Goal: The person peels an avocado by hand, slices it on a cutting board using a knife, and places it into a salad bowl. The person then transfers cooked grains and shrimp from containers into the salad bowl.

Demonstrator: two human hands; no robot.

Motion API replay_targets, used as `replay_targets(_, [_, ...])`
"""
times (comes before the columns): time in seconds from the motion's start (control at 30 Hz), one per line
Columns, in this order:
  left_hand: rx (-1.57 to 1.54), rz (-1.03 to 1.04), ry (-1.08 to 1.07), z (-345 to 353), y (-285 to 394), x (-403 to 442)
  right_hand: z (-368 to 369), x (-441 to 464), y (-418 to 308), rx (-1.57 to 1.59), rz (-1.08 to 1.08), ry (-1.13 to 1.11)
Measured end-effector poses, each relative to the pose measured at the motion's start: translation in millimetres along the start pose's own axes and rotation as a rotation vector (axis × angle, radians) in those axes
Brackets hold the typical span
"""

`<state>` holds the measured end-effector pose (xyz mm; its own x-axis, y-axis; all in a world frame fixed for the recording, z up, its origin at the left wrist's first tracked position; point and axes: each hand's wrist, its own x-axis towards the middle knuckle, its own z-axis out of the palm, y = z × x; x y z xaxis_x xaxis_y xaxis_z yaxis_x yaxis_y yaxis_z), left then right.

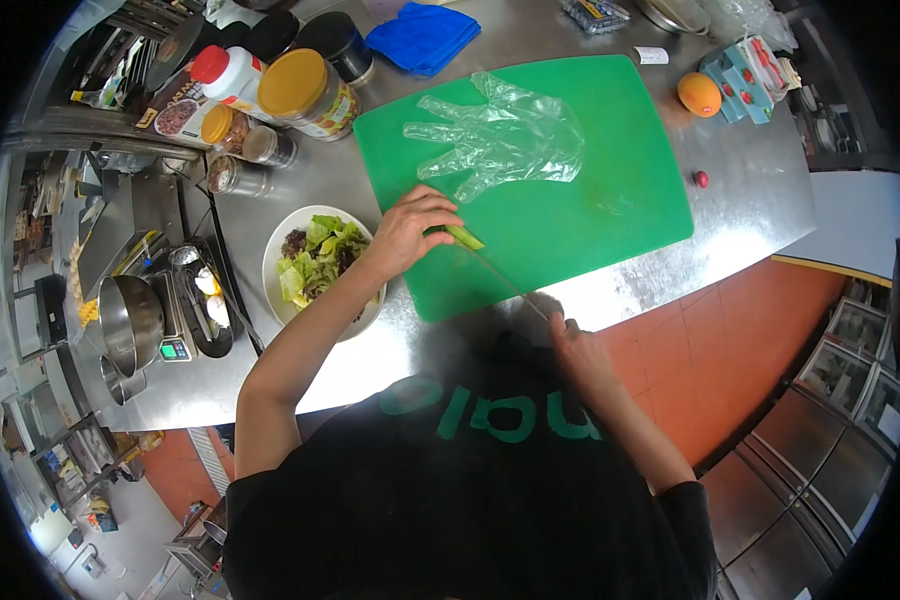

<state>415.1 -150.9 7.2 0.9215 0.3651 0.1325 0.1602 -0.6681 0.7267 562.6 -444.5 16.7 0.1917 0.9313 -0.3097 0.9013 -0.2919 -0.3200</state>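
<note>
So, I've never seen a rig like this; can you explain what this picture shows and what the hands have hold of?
There is no machine here: these are a person's two bare hands, in one picture from a camera worn on the head, looking down. The left hand holds a green vegetable piece on a green cutting board. The right hand holds a thin knife, its blade pointing toward that piece. A clear plastic glove lies on the board. Around it, on the metal counter, are a white bowl of salad leaves, lidded jars and an orange fruit.
</note>
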Motion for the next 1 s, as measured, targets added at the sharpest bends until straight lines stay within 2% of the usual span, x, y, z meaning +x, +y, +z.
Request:
replay_targets(0.2, [0.079, 0.1, 0.006, 7, 4, -1, 7, 4, 2, 0.077, 0.024, 0.007])
replay_targets(0.57, [0.099, 0.077, -0.003, 9, 2, -1, -31, -44, 8, 0.178, 0.028, 0.123])
replay_targets(0.63, [0.079, 0.088, -0.005, 11, 1, 0, -44, -68, 14, 0.292, 0.088, 0.204])
replay_targets(0.7, [0.092, 0.059, -0.031, 16, -6, -3, -45, -84, 24, 0.268, 0.221, 0.245])
replay_targets(0.77, [0.098, 0.054, -0.045, 7, 13, 0, -58, -72, 33, 0.329, 0.553, 0.265])
replay_targets(0.83, [0.132, 0.001, -0.017, -2, 37, 6, -74, -39, 47, 0.35, 0.415, 0.492])
replay_targets(0.9, [0.149, 0.005, 0.028, -9, 61, 7, -82, -2, 69, 0.261, 0.417, 0.409])
replay_targets(0.97, [0.17, -0.085, 0.179, -11, 85, 5, -77, 39, 95, 0.29, 0.268, 0.505])
replay_targets(1.0, [0.182, -0.077, 0.19, -6, 94, 2, -77, 57, 106, 0.29, 0.256, 0.519])
